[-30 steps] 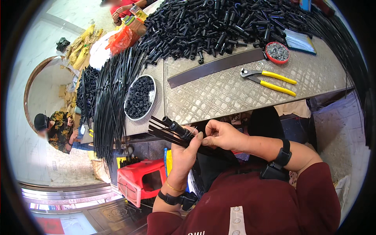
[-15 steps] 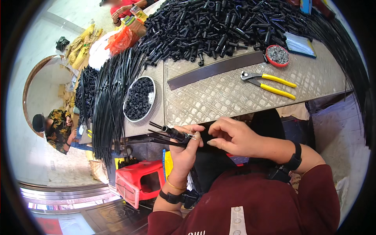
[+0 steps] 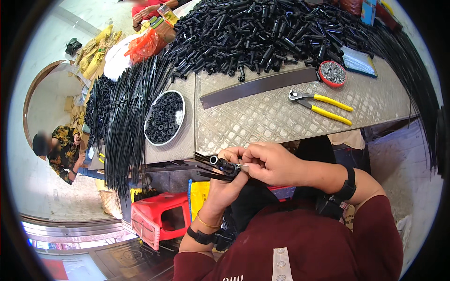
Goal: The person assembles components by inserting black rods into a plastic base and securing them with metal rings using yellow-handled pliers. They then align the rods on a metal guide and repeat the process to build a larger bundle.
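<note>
My left hand is wrapped round a black tubular piece with several thin black rods sticking out to the left. The tube's open end faces up and to the left. My right hand meets it from the right, thumb and forefinger pinched on fine silvery wires at the piece's near end. The wire tips are hidden in the fingers. Both hands are just off the table's front edge, above my lap. On the table beyond them lie end-cutting pliers with yellow handles.
Black tubular parts are heaped at the back. A dark flat bar lies before them, beside a red bowl of small metal bits. Left are a white bowl of black rings and long black rods. A red stool stands below.
My right hand has moved left and closed its fingertips on the wires. My left hand has shifted slightly right with the black tubular piece, whose open end is turned more upward.
</note>
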The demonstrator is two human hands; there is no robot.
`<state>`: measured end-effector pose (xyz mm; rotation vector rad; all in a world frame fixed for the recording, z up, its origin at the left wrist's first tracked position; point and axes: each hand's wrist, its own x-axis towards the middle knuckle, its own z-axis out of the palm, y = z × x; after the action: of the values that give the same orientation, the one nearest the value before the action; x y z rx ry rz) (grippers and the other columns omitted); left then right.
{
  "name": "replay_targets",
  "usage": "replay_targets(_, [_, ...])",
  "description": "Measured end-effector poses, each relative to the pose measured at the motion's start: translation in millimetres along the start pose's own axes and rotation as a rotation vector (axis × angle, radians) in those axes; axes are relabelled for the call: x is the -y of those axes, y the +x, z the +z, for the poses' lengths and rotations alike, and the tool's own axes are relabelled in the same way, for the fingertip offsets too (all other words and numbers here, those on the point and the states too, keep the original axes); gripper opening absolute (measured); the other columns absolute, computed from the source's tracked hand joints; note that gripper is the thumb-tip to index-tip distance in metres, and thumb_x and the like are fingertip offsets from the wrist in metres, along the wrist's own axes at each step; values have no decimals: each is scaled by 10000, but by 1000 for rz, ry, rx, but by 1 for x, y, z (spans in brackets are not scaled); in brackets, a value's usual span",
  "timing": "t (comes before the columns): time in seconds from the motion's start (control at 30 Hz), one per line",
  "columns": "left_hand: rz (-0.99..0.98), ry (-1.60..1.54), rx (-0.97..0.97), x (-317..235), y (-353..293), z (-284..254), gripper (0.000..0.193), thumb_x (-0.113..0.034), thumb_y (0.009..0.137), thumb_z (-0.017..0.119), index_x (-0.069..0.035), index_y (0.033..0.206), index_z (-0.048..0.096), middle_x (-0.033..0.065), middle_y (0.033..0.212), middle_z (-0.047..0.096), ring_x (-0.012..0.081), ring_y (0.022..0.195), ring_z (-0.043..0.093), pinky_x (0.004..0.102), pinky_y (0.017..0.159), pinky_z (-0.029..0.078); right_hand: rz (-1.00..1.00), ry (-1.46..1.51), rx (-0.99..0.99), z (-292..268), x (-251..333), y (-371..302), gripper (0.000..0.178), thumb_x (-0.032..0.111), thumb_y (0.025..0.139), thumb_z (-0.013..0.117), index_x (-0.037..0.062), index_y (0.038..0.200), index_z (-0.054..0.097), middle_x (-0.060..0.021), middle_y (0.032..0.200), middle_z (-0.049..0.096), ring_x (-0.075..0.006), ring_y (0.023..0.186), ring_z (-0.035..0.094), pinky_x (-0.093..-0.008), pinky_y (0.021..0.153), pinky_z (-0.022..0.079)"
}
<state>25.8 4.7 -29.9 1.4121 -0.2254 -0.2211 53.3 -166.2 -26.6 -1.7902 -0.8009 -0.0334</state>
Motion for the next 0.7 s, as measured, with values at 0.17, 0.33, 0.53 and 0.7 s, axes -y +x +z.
replay_targets(0.17, [60, 64, -37, 2, 0, 2, 208, 24, 787, 568, -68, 863, 399, 88, 1044, 453, 122, 931, 430, 282, 856, 380, 280, 181, 88, -8, 13, -2, 138, 123, 777, 619, 38, 853, 542, -91, 797, 539, -286, 749, 547, -361, 667, 449])
replay_targets(0.33, [81, 69, -46, 2, 5, 6, 218, 1, 787, 600, -66, 843, 400, 81, 967, 464, 123, 887, 432, 271, 802, 381, -241, -268, -129, -11, 8, -2, 151, 137, 757, 638, 59, 848, 547, -64, 829, 521, -266, 744, 524, -360, 662, 423])
replay_targets(0.53, [111, 101, -92, 11, 10, 12, 224, 20, 750, 604, -66, 809, 405, 58, 875, 460, 120, 828, 420, 256, 756, 376, -388, -490, -204, -8, 6, -5, 162, 139, 710, 634, 62, 817, 540, -51, 763, 495, -223, 700, 492, -345, 617, 382])
replay_targets(0.7, [68, 54, -139, 14, 18, 16, 251, 68, 709, 596, -76, 792, 408, 5, 810, 427, 80, 739, 388, 216, 662, 354, -285, -538, -142, -21, 13, -4, 161, 121, 691, 674, 76, 794, 559, -57, 791, 540, -253, 722, 521, -365, 667, 414])
